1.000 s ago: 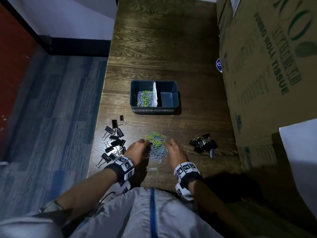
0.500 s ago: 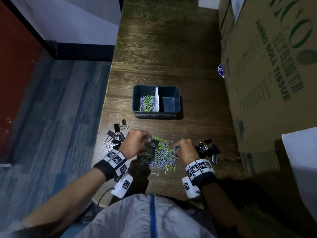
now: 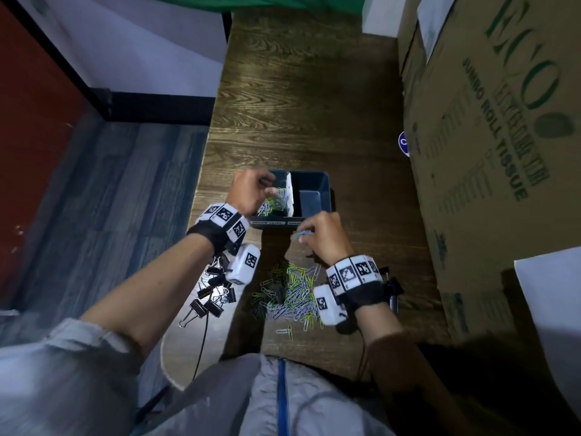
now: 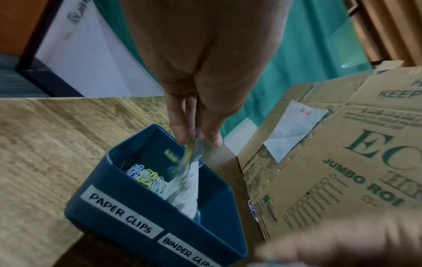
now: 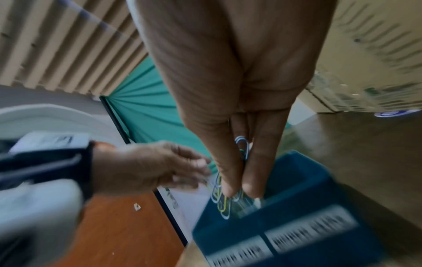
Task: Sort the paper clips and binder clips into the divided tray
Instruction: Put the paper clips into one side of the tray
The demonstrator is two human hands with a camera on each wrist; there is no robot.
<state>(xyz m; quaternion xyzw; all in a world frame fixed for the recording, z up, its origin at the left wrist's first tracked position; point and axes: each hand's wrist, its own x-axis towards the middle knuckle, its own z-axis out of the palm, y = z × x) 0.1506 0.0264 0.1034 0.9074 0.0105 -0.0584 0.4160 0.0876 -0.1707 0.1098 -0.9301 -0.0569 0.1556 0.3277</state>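
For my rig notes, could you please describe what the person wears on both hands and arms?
Both hands are bare. The left hand and right hand each carry a black wrist strap ringed with white square-coded marker tiles, with a white camera box bearing another marker below. A thin dark cable hangs from the left unit. Light grey sleeves are pushed up the forearms.

A large cardboard box (image 3: 490, 146) printed with "JUMBO ROLL TISSUE" is seen at the right side of the wooden table (image 3: 301, 99). A green cloth (image 4: 303, 59) is seen behind, and a blue-grey floor (image 3: 103, 199) is seen at the left.
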